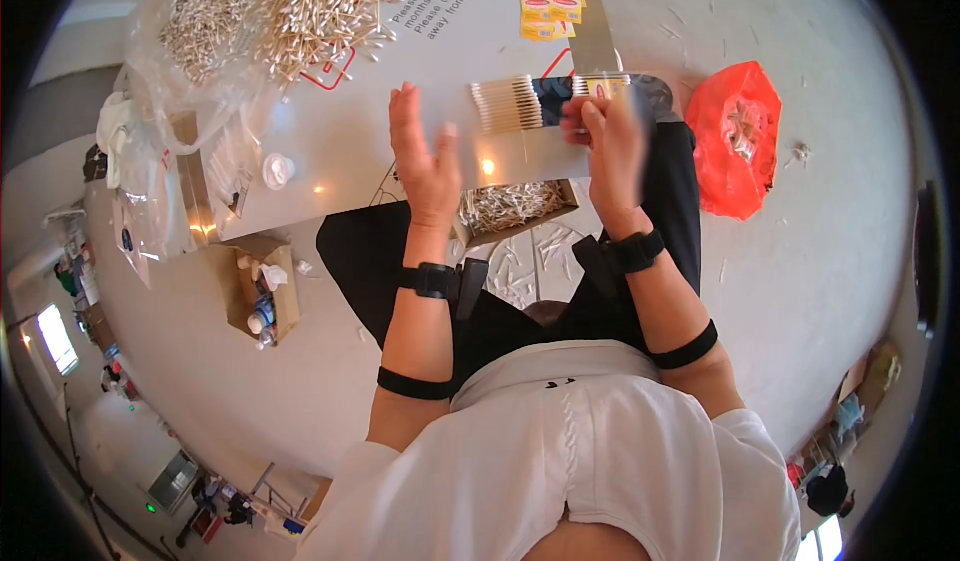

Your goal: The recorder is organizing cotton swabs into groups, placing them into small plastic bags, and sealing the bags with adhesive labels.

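Two swab heaps [322,11]; one left hand [428,166] — spread, holding nothing; one swab row [508,107], on the table [345,146] between the hands; one packet [606,87]; one right hand [612,146] — blurred beside it, grip cannot be told; one red bag [740,181].

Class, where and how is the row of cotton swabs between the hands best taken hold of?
Take the row of cotton swabs mid-stick, probably from above with the open left hand, closing across its near and far edges. The swabs lie side by side, running left to right, so this likely leaves their ends untouched.
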The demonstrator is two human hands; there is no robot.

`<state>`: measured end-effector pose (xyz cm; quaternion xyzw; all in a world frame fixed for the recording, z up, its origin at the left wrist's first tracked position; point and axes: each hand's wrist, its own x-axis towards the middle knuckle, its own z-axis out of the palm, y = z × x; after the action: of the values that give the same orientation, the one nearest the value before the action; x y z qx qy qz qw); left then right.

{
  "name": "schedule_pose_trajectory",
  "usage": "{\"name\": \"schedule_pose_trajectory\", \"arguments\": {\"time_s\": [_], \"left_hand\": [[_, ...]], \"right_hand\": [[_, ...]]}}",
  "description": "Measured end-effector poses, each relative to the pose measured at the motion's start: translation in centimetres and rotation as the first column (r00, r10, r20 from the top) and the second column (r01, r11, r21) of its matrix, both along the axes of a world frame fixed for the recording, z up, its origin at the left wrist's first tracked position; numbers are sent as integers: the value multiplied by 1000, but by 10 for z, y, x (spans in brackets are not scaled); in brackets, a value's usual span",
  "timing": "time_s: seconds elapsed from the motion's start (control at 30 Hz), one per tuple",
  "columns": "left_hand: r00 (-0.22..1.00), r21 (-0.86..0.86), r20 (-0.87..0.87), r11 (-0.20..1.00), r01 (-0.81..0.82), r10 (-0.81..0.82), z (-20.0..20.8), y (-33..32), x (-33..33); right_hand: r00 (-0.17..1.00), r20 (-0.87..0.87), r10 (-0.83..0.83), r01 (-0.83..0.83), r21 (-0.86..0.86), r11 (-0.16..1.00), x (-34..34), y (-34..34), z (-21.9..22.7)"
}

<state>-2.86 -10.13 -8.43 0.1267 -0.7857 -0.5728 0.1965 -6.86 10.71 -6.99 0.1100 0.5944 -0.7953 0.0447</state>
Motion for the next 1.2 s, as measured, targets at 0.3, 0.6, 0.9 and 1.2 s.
{"name": "schedule_pose_trajectory", "arguments": {"time_s": [0.3, 0.6, 0.9, 1.2], "left_hand": [[891, -733, 363, 507, 454, -272, 14, 44, -11], [901, -754, 324, 497, 429, -287, -3, 44, -13], [905, -763, 331, 489, 423, -266, -6, 44, -13], [907, -778, 338, 468, 419, -251, -7, 45, -15]], "right_hand": [[967, -55, 249, -185, 523, 832, 8, 3, -9], [907, -267, 325, -37, 719, 694, 4, -2, -17], [900, -241, 364, -22, 808, 589, -2, -10, -14], [892, -201, 405, -40, 858, 512, 0, -9, -14]]}}
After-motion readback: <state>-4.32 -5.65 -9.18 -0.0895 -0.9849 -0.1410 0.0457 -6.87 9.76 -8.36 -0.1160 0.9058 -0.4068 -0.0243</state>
